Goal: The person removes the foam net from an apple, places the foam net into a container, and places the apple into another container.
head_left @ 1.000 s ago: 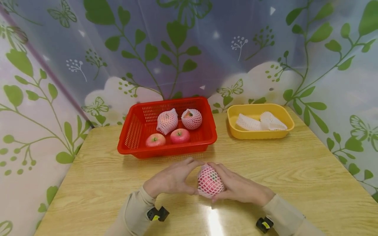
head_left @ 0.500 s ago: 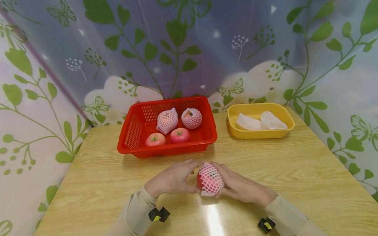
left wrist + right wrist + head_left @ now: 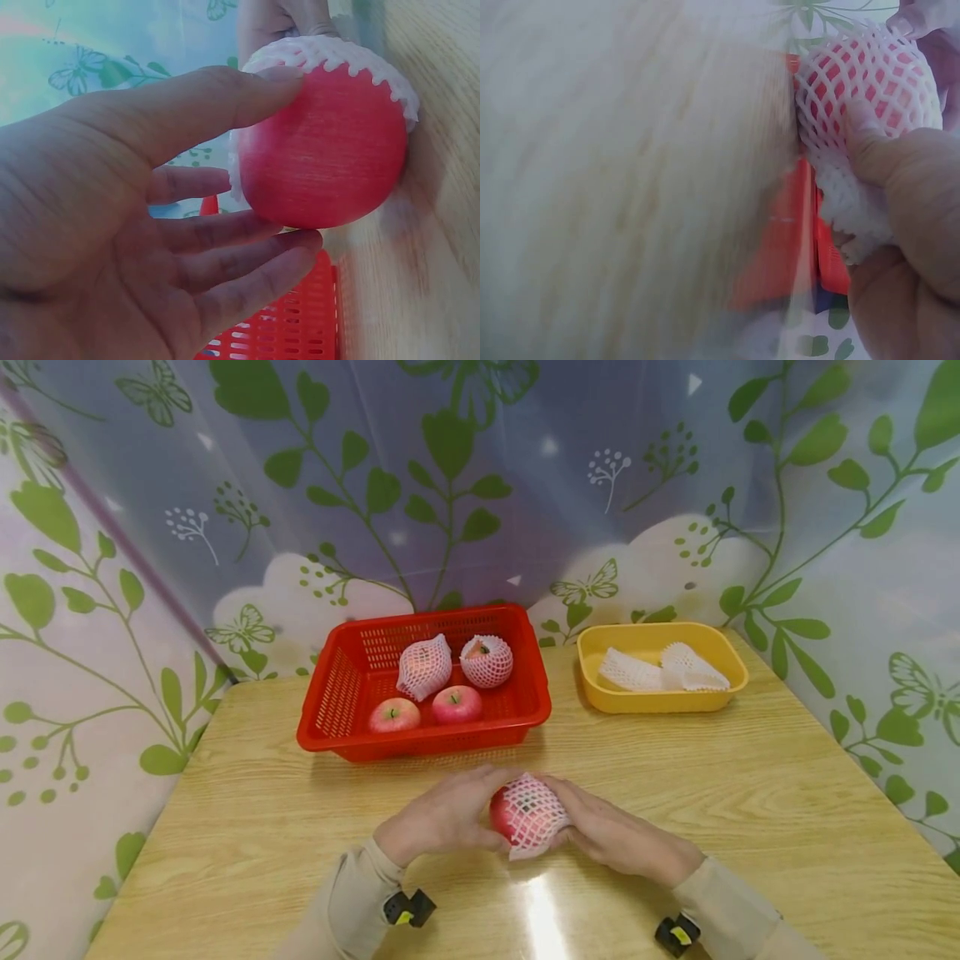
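The white foam-net sleeve [image 3: 536, 814] has slipped aside, seemingly half freeing the round red apple [image 3: 322, 154]; the left hand [image 3: 453, 817] clamps its fingers on the apple, the right hand [image 3: 615, 833] on the sleeve.

Five apples [image 3: 330, 150], five foam nets [image 3: 628, 672], two hands [image 3: 450, 818], one basket [image 3: 431, 744], one tub [image 3: 660, 702]

Light in the head view is bright and even, throwing a hard white glare onto the wooden table [image 3: 660, 777] and a soft shadow beneath the red plastic basket [image 3: 420, 745]; the left hand [image 3: 453, 814] blurs slightly. The left wrist view washes the printed backdrop [image 3: 172, 37] bluish. Haze veils the right wrist view, its tabletop smeared.
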`<control>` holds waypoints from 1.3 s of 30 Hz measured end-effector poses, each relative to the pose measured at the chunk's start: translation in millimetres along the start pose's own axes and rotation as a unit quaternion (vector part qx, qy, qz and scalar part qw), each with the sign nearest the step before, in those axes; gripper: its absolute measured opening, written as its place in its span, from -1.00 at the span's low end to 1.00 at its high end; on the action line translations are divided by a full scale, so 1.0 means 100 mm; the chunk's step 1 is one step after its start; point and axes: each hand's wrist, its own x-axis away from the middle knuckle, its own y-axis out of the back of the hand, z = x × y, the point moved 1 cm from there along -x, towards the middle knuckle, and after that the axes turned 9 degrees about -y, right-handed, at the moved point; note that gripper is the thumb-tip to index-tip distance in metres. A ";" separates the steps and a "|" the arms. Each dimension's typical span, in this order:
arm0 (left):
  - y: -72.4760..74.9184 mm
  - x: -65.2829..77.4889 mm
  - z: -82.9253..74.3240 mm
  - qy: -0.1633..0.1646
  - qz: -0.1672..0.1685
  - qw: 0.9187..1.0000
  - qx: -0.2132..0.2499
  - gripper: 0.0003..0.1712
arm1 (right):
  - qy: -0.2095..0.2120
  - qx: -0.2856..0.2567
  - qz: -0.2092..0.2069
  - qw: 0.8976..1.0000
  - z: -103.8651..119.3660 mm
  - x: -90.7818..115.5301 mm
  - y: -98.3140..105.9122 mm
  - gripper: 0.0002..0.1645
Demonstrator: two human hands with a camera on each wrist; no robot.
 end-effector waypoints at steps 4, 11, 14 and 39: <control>-0.02 0.00 0.00 -0.001 -0.005 1.000 -0.004 0.01 | -0.014 -0.001 0.002 1.000 0.01 0.00 -0.01 -0.16; -0.06 0.00 0.03 -0.006 -0.009 1.000 -0.022 0.03 | -0.022 -0.004 0.000 1.000 0.00 0.00 -0.02 -0.23; -0.08 -0.01 0.05 -0.006 -0.012 1.000 -0.028 0.04 | -0.026 -0.006 0.002 1.000 0.00 0.00 -0.02 -0.25; -0.10 0.02 0.08 0.020 -0.048 0.998 -0.046 -0.02 | -0.017 0.032 -0.028 0.999 0.00 -0.03 -0.04 -0.52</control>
